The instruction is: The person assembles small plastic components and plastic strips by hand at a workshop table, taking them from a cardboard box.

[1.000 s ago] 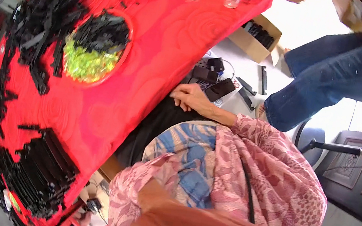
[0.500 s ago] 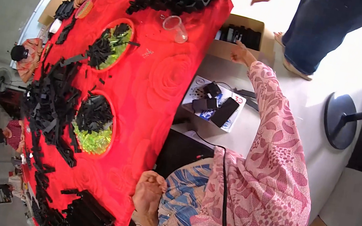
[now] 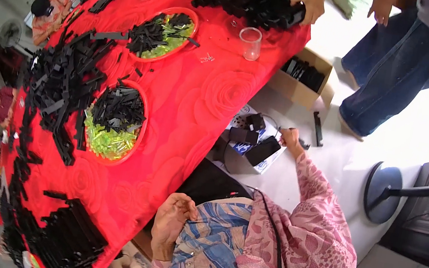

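Note:
My right hand (image 3: pixel 292 140) reaches down past the right edge of the table, beside a white printed box (image 3: pixel 263 164). Its fingers are closed near a thin dark piece; what they hold is too small to make out. On the white box lie a black phone-like slab (image 3: pixel 263 151) and smaller black blocks (image 3: pixel 243 135). A black strip (image 3: pixel 317 129) lies on the floor just beyond the hand. My left hand (image 3: pixel 171 221) stays by the table's near edge, over my lap, its fingers curled in with nothing visible in them.
Red cloth covers the table (image 3: pixel 222 89). It bears black strip piles (image 3: pixel 61 90), two red-rimmed trays (image 3: pixel 141 135) with black and yellow-green pieces, and a clear cup (image 3: pixel 250 45). A cardboard box (image 3: pixel 296 94) stands on the floor. A co-worker's hands (image 3: pixel 309 4) touch black parts; another person stands nearby.
My right hand has drawn back from the cardboard box to beside the white box. My left hand remains near the table edge. The view has turned, and the standing person has shifted.

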`<state>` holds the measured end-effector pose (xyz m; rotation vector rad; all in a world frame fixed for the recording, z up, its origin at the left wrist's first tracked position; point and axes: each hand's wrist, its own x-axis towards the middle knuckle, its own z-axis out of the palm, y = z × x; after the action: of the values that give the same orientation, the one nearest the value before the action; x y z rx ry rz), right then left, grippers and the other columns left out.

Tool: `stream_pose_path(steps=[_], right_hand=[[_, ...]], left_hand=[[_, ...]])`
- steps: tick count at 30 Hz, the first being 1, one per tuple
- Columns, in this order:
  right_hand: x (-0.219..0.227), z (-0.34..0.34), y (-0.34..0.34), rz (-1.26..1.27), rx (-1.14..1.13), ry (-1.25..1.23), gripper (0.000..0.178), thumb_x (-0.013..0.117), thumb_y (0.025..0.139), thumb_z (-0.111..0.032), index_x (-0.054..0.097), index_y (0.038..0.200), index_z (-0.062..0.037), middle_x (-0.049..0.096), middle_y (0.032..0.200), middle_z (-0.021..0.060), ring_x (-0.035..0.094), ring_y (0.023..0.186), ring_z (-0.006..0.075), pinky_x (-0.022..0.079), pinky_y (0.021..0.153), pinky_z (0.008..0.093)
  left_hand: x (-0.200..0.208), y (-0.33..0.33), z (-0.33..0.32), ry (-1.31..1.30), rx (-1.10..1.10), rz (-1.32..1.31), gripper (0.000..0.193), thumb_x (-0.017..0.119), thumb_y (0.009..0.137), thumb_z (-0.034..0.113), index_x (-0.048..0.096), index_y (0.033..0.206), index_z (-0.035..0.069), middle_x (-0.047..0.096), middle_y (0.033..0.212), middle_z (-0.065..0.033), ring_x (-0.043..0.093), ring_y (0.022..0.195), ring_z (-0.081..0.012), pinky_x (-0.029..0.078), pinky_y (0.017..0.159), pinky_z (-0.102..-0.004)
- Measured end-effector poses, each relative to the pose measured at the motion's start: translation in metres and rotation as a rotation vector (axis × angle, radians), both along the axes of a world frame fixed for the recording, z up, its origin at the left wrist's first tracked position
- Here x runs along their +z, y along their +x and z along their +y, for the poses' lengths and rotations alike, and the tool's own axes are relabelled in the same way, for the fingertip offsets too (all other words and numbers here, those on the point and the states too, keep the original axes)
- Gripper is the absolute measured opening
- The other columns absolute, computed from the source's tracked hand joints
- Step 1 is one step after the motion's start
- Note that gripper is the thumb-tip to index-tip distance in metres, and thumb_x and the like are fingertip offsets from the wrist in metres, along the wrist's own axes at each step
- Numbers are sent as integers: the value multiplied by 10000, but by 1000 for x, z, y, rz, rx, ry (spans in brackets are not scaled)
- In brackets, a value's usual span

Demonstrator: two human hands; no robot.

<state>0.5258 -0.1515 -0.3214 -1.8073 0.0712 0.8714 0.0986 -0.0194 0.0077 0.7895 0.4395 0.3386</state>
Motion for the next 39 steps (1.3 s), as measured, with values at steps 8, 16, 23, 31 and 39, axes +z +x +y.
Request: stream_pose_path(steps=[8, 16, 23, 31, 39], right_hand=[[91, 44, 117, -220, -229, 10, 174, 613, 837, -128, 597, 732, 10, 552, 566, 112, 519, 411, 204, 387, 359, 341], [63, 38, 4, -229, 504, -53, 172, 636, 816, -119, 655, 714, 18, 626, 585, 132, 616, 450, 216, 521, 386, 370], [75, -17, -82, -76, 598, -239, 200, 598, 810, -154, 669, 711, 5, 680, 668, 111, 667, 509, 224, 563, 422, 362], [65, -34, -136, -50, 506, -186, 194, 584, 811, -132, 666, 771, 39, 678, 678, 119, 677, 528, 230, 566, 424, 357], [59, -33, -145, -14, 488, -143, 182, 588, 797, -112, 643, 785, 61, 660, 668, 122, 677, 529, 225, 561, 414, 349]], left_hand=[[1, 1, -3, 47, -81, 22, 364, 627, 905, 244, 544, 1136, -24, 628, 964, -133, 618, 834, -194, 480, 758, -290], [-3, -7, -5, 68, -27, 83, 288, 598, 907, 169, 547, 1112, -26, 625, 933, -124, 619, 795, -187, 479, 730, -286], [-2, 0, -3, 80, -31, 64, 274, 585, 937, 188, 547, 1103, -27, 611, 889, -120, 603, 780, -183, 471, 709, -281], [0, -1, -6, 68, -22, 40, 288, 582, 948, 211, 545, 1107, -27, 610, 893, -121, 596, 781, -186, 464, 712, -276], [-1, -3, -4, 83, -20, 49, 286, 582, 951, 215, 547, 1103, -24, 610, 903, -116, 598, 783, -178, 469, 712, -277]])
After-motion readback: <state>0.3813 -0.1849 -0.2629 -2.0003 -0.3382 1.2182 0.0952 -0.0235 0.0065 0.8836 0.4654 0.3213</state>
